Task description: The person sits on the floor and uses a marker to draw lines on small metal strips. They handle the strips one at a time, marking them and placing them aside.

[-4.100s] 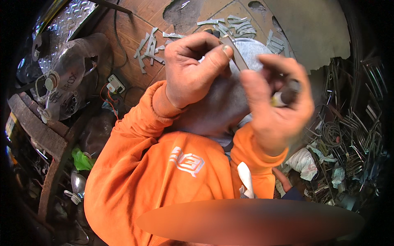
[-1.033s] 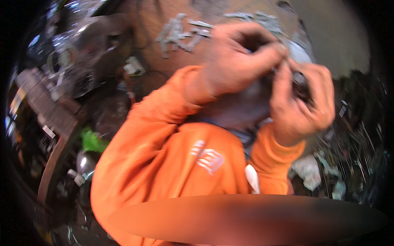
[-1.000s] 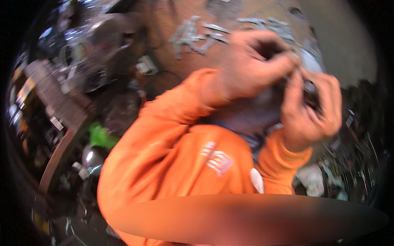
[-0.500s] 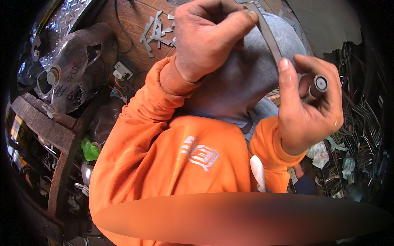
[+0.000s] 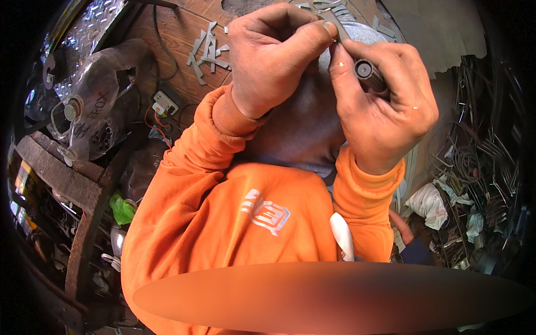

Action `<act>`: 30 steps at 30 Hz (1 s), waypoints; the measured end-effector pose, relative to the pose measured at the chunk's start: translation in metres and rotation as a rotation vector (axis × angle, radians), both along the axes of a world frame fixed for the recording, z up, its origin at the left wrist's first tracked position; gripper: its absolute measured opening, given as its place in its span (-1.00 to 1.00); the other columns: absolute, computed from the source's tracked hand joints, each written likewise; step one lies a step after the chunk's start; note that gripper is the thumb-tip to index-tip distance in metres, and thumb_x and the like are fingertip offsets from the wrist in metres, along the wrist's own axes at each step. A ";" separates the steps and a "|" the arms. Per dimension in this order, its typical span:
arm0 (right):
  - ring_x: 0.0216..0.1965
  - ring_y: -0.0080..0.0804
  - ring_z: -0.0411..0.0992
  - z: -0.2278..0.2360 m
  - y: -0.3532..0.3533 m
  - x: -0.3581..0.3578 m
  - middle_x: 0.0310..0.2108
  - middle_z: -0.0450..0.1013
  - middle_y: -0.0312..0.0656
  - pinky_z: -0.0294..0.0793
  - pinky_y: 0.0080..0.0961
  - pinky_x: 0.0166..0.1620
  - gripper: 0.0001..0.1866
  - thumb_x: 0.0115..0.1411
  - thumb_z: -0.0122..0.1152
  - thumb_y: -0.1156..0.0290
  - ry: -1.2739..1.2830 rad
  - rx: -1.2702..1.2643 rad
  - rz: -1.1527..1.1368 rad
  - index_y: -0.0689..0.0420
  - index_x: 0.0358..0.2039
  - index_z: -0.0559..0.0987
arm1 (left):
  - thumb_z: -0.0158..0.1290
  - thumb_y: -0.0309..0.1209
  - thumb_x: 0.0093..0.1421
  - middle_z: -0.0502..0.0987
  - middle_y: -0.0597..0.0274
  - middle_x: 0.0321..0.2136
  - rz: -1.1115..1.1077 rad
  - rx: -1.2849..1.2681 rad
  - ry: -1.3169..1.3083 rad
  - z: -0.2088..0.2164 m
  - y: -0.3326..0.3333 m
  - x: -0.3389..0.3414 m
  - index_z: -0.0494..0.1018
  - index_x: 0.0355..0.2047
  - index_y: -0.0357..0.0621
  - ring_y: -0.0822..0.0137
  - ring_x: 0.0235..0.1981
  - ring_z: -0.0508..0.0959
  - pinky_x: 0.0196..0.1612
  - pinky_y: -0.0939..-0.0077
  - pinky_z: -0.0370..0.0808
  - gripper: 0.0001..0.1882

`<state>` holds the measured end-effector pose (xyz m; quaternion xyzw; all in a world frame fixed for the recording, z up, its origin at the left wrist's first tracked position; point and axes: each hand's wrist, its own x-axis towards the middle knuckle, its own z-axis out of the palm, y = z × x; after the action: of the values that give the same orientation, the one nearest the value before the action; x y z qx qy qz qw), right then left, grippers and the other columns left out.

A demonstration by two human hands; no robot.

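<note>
In front of my knees, my left hand (image 5: 273, 58) pinches a thin grey strip (image 5: 339, 29) between thumb and forefinger. It looks like metal. My right hand (image 5: 388, 103) is closed round a dark cylindrical tool (image 5: 365, 71), whose round end faces up at me; the rest of it is hidden in the fist, so its kind does not show. The right thumb and forefinger meet at the strip's near end, close to the left fingertips. Several grey cut strips (image 5: 209, 53) lie in a loose pile on the brown floor beyond my left forearm.
A clear plastic jug (image 5: 92, 100) and a white electrical socket (image 5: 165, 104) are at the left, near a worn wooden frame (image 5: 61, 167). At the right, metal rods (image 5: 497, 151) and a white crumpled bag (image 5: 427, 205) clutter the floor. A grey sheet (image 5: 441, 33) lies far right.
My right hand has moved left and up, closer to my left hand, and has turned. Less of the strip now shows between the hands. My left hand has shifted slightly left.
</note>
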<state>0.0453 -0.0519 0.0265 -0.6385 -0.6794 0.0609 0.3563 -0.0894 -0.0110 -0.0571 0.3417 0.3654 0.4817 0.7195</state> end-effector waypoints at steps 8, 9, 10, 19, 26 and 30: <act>-0.50 -0.46 0.44 -0.009 0.000 -0.001 -0.50 0.50 -0.19 0.38 -0.57 -0.44 -0.81 -0.07 0.51 0.68 0.057 0.076 0.045 0.25 -0.40 0.69 | 0.25 -0.54 0.19 0.63 0.30 -0.56 0.023 0.000 -0.089 0.015 0.002 0.002 0.64 -0.43 -0.33 0.59 -0.54 0.53 -0.48 0.67 0.45 -0.91; -0.50 -0.45 0.44 -0.009 0.001 0.000 -0.50 0.50 -0.19 0.39 -0.57 -0.44 -0.81 -0.07 0.50 0.68 0.061 0.081 0.044 0.26 -0.41 0.69 | 0.25 -0.54 0.20 0.63 0.31 -0.55 0.010 0.011 -0.072 0.016 0.003 0.001 0.65 -0.42 -0.32 0.60 -0.54 0.53 -0.48 0.68 0.44 -0.91; -0.50 -0.45 0.44 -0.009 0.001 0.000 -0.50 0.50 -0.18 0.39 -0.57 -0.43 -0.82 -0.07 0.50 0.68 0.045 0.079 0.053 0.26 -0.41 0.68 | 0.25 -0.54 0.21 0.63 0.31 -0.54 0.009 0.020 -0.069 0.017 0.004 0.001 0.65 -0.42 -0.32 0.60 -0.54 0.52 -0.48 0.68 0.43 -0.91; -0.51 -0.45 0.42 -0.003 0.002 -0.001 -0.53 0.48 -0.18 0.37 -0.57 -0.45 -0.83 -0.05 0.52 0.66 0.032 0.036 0.047 0.27 -0.43 0.67 | 0.24 -0.49 0.26 0.61 0.22 -0.55 -0.004 -0.008 -0.215 0.012 0.002 -0.010 0.65 -0.25 -0.37 0.49 -0.58 0.55 -0.49 0.61 0.48 -0.85; -0.54 -0.40 0.41 -0.005 0.004 -0.001 -0.54 0.46 -0.18 0.37 -0.52 -0.45 -0.84 -0.05 0.52 0.65 0.045 0.063 0.059 0.26 -0.46 0.65 | 0.17 -0.44 0.33 0.62 0.17 -0.48 0.016 0.102 -0.036 -0.002 0.008 -0.013 0.61 -0.16 -0.41 0.45 -0.56 0.55 -0.50 0.62 0.44 -0.78; -0.54 -0.34 0.43 -0.004 0.002 0.000 -0.54 0.45 -0.19 0.42 -0.47 -0.43 -0.86 -0.03 0.51 0.56 -0.014 0.050 0.016 0.22 -0.46 0.66 | 0.21 -0.51 0.30 0.65 0.14 -0.47 -0.026 0.107 -0.161 -0.001 0.008 -0.013 0.63 -0.22 -0.40 0.45 -0.54 0.58 -0.47 0.58 0.50 -0.85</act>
<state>0.0450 -0.0495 0.0227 -0.6244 -0.6883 0.0423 0.3669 -0.1023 -0.0031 -0.0585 0.3445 0.2754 0.5172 0.7335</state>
